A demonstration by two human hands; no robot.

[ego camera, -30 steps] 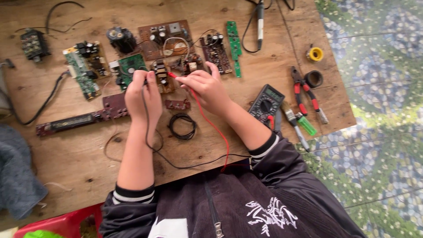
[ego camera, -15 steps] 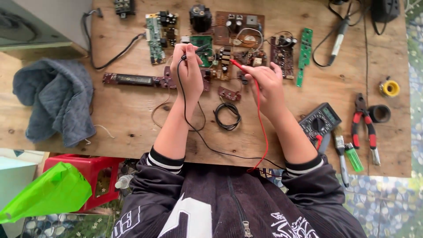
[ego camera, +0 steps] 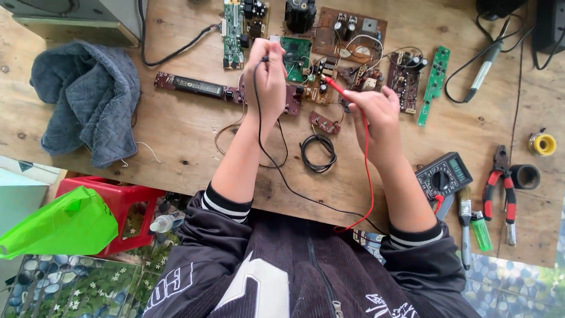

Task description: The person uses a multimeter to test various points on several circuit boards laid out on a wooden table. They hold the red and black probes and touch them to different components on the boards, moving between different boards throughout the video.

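Red probe (ego camera: 333,86) pinched in the right hand (ego camera: 372,112), tip down among the brown circuit boards (ego camera: 347,44) near the far edge of the surface (ego camera: 176,141). Black probe (ego camera: 264,59) clamped in the left hand (ego camera: 268,88), fingers curled tight round it, tip hovering beside the small green board (ego camera: 295,57). Both hands closed on their probes, set apart from each other, a small brown board (ego camera: 325,123) lying between them. Red lead (ego camera: 366,176) trailing down the right forearm, black lead (ego camera: 276,171) looping off the left wrist, both running over the near edge. Black-cased multimeter (ego camera: 442,176) just right of the right forearm, close to the near edge. Coil of black wire (ego camera: 318,153) resting between the two forearms. Long dark display strip (ego camera: 197,86) stretching left of the left hand. Narrow green board (ego camera: 434,84) tilted to the right of the cluster. Further right, soldering iron (ego camera: 484,68) angled toward the far right corner, its cord curling away. Red-handled pliers (ego camera: 499,182), a roll of black tape (ego camera: 525,176) and a yellow spool (ego camera: 542,143) grouped by the right edge. Brush (ego camera: 465,218) and green lighter (ego camera: 481,231) side by side at the near right corner. Over on the left, grey cloth (ego camera: 85,100) bunched in a heap near the left edge. Below the surface, red stool (ego camera: 123,206) with a bright green bag (ego camera: 56,227) against it.
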